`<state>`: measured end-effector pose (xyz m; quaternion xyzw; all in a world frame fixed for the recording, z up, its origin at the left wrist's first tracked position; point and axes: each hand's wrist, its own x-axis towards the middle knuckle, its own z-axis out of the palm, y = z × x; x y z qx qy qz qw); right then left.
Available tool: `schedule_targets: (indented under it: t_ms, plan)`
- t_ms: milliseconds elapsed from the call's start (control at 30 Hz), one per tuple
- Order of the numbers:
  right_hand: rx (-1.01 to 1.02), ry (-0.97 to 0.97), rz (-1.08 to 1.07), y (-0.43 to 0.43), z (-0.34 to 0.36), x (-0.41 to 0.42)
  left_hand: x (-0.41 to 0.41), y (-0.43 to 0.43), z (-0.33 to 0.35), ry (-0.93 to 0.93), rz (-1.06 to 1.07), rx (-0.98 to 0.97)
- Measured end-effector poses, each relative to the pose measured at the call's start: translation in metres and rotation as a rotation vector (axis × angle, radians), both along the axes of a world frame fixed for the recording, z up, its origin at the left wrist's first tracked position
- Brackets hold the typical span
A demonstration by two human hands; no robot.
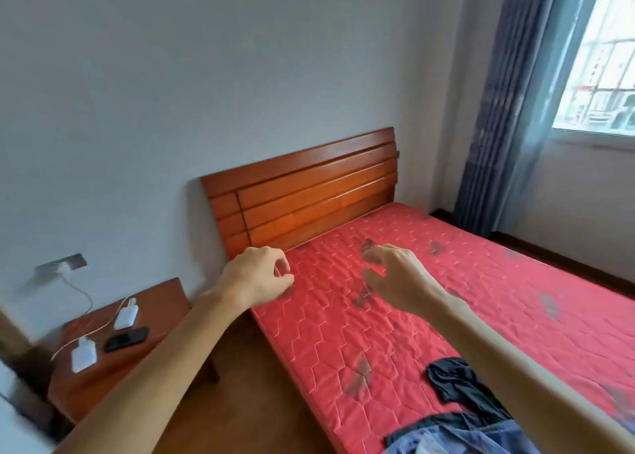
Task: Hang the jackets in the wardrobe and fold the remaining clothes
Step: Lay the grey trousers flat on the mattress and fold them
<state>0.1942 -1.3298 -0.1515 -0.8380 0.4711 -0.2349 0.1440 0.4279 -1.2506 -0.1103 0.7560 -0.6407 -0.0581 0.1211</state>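
Observation:
Both arms reach out over a red quilted mattress (446, 281). My left hand (257, 275) hovers near the mattress's left edge, fingers loosely curled, holding nothing. My right hand (395, 275) hangs above the middle of the mattress, fingers also loosely curled and empty. A dark black garment (457, 381) lies crumpled on the mattress near the bottom, under my right forearm. A blue denim garment (464, 436) lies at the bottom edge, partly cut off by the frame. No wardrobe is in view.
A wooden headboard (302, 189) stands against the grey wall. Left of the bed is a wooden nightstand (103, 378) with two white chargers (84, 354) and a black phone (126, 338). Blue curtains (498, 109) and a window (604, 58) are at right.

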Motion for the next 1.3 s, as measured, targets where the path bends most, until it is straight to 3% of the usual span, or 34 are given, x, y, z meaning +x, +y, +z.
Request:
schedule_targets:
  t_ms: [367, 733, 1000, 1300]
  plan:
    - [0.108, 0.019, -0.429, -0.062, -0.053, -0.149, -0.144, -0.175, -0.046, 0.060, -0.484, 0.151]
    - [0.268, -0.090, -0.819, -0.026, -0.113, -0.313, -0.340, -0.230, -0.116, 0.010, -0.897, 0.363]
    - [0.449, -0.261, -1.067, 0.010, -0.176, -0.425, -0.476, -0.219, -0.181, 0.004, -1.025, 0.477]
    - [0.719, -0.481, -1.339, 0.042, -0.272, -0.482, -0.557, -0.222, -0.280, 0.120, -1.023, 0.655]
